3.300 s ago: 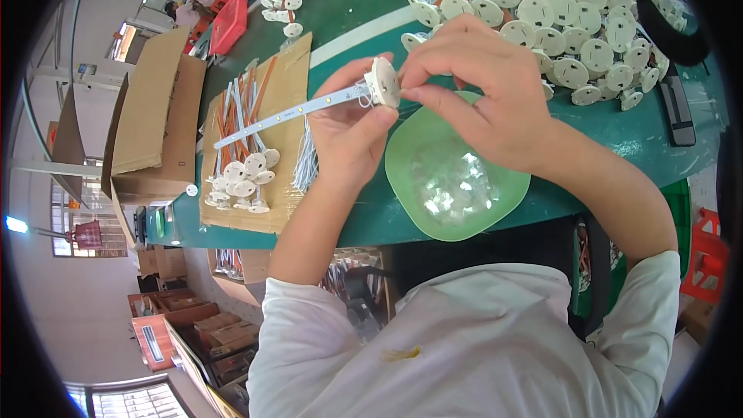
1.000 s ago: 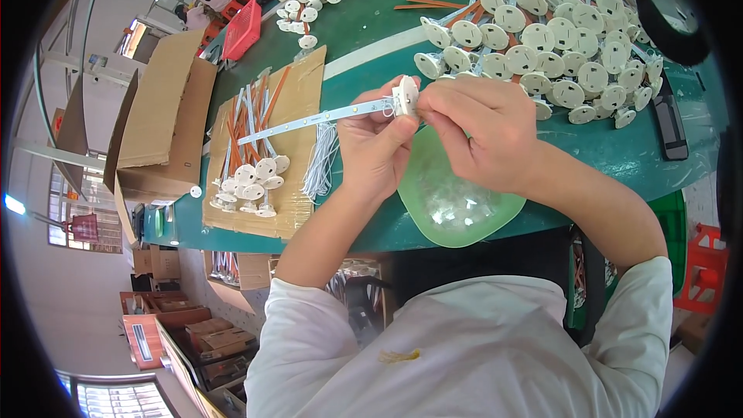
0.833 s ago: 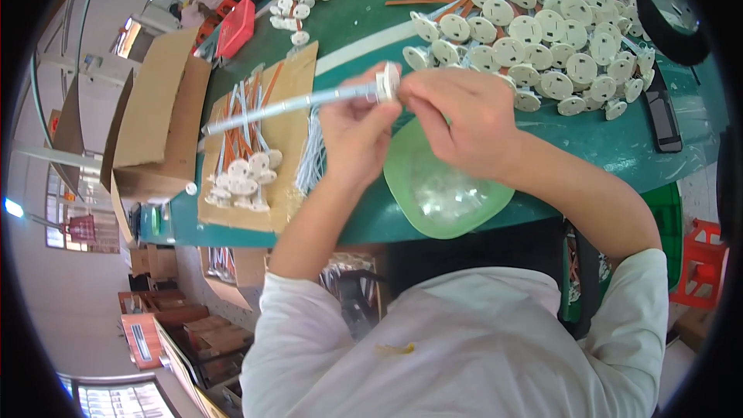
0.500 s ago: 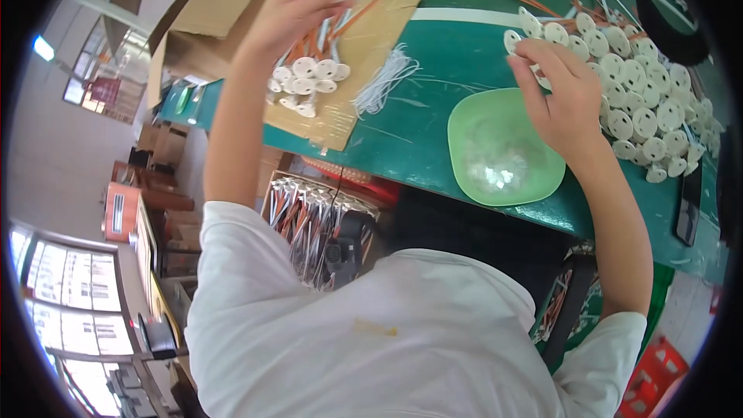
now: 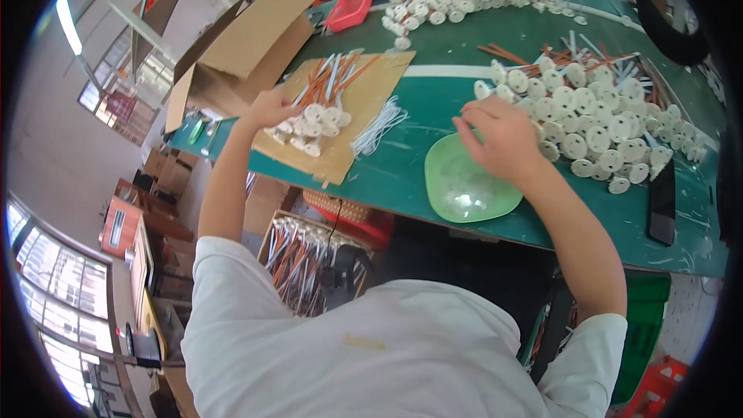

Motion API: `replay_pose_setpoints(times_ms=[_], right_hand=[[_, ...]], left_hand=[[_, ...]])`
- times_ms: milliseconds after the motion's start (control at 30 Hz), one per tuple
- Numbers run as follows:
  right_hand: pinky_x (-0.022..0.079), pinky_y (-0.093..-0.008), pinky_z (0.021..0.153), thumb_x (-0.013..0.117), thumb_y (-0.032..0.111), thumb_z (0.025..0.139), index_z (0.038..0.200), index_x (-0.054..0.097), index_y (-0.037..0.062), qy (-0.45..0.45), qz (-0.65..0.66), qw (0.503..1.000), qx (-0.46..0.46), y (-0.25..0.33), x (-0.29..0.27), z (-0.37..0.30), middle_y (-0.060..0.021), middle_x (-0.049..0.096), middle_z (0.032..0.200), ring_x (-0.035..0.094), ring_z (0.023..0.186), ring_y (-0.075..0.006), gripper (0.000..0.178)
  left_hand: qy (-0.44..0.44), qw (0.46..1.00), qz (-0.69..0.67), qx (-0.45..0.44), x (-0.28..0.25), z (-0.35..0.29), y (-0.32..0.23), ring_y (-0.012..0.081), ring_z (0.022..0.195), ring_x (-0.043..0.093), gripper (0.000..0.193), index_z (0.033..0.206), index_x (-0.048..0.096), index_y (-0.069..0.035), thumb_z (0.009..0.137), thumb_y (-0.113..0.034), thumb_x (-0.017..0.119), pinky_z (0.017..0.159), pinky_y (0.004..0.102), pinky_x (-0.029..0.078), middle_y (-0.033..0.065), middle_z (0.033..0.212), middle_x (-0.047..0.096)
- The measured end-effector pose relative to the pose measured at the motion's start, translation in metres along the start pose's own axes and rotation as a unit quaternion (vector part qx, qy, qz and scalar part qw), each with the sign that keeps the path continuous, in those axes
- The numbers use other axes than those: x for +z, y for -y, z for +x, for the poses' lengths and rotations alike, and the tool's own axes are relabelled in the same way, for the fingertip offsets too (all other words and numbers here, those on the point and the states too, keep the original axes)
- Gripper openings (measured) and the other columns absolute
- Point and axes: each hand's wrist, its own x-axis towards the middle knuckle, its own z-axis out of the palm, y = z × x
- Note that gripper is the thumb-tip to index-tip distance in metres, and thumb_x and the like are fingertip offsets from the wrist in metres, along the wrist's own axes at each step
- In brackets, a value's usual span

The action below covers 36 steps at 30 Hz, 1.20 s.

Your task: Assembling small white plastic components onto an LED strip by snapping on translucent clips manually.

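My left hand (image 5: 271, 108), fingers curled together, is at the left edge of a small bunch of white round discs with holes (image 5: 316, 118). Orange and pale grey leads run from these discs, which lie on a flat brown cardboard sheet (image 5: 379, 85). Whatever the left fingers hold is hidden. Over the far rim of a light green bowl (image 5: 464, 193) is my right hand (image 5: 499, 139), thumb and fingers pinched; I cannot make out anything between them. Just beyond and right of that hand sits a large heap of similar white discs (image 5: 596, 124).
A bundle of thin white strands (image 5: 379, 128) lies beside the cardboard sheet. An open carton (image 5: 248, 46) and a red tray (image 5: 348, 10) stand at the far left. More discs (image 5: 441, 0) line the back. A dark phone (image 5: 662, 205) lies at right. Other people sit beyond the table.
My left hand has come down from above the cardboard, where it held a white disc piece, to the bunch's left side. My right hand has drawn its fingers together near the bowl. The view has shifted.
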Motion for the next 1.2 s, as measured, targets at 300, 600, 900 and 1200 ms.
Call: replay_pose_setpoints(times_ms=[300, 600, 900, 1200], right_hand=[[0.055, -0.036, 0.064, 0.072, 0.005, 0.076, 0.081, 0.064, 0.0053, -0.01, 0.027, 0.999, 0.014, 0.004, 0.007, -0.003, -0.0056, 0.069, 0.085, 0.067, 0.075, -0.0242, 0.009], [0.054, -0.0349, 0.058, 0.064, 0.003, 0.063, 0.074, 0.06, 0.0051, 0.011, 0.028, 1.0, -0.009, -0.007, -0.004, -0.003, -0.006, 0.068, 0.085, 0.064, 0.067, -0.0245, 0.012], [0.052, -0.0331, 0.049, 0.065, 0.006, 0.058, 0.071, 0.059, 0.0034, 0.038, 0.066, 0.996, -0.042, -0.001, 0.005, -0.004, -0.0068, 0.067, 0.083, 0.064, 0.065, -0.021, 0.015], [0.05, -0.0318, 0.047, 0.065, 0.005, 0.058, 0.07, 0.058, 0.0035, 0.028, 0.059, 0.996, -0.053, -0.001, 0.007, -0.001, -0.0063, 0.067, 0.083, 0.063, 0.064, -0.0202, 0.013]], left_hand=[[-0.161, 0.982, 0.018, 0.101, -0.052, 0.023, -0.087, 0.0275, 0.068, 0.068, 0.037, 0.089, 0.073, 0.002, 0.088, -0.035, 0.071, 0.065, 0.0384, 0.053, 0.0179, 0.074, 0.069], [-0.072, 0.906, -0.245, 0.339, -0.004, 0.105, -0.304, 0.0301, 0.073, 0.068, 0.029, 0.098, 0.073, -0.005, 0.088, -0.032, 0.067, 0.069, 0.0393, 0.053, 0.0135, 0.081, 0.072], [-0.116, 0.831, -0.293, 0.458, -0.007, 0.146, -0.405, 0.0273, 0.085, 0.058, 0.046, 0.125, 0.065, -0.015, 0.079, -0.024, 0.067, 0.074, 0.0386, 0.048, 0.0118, 0.088, 0.055], [0.006, 0.836, -0.157, 0.525, -0.022, 0.16, -0.413, 0.0291, 0.087, 0.069, 0.038, 0.113, 0.07, -0.006, 0.075, -0.003, 0.071, 0.082, 0.0385, 0.055, 0.0152, 0.096, 0.071]])
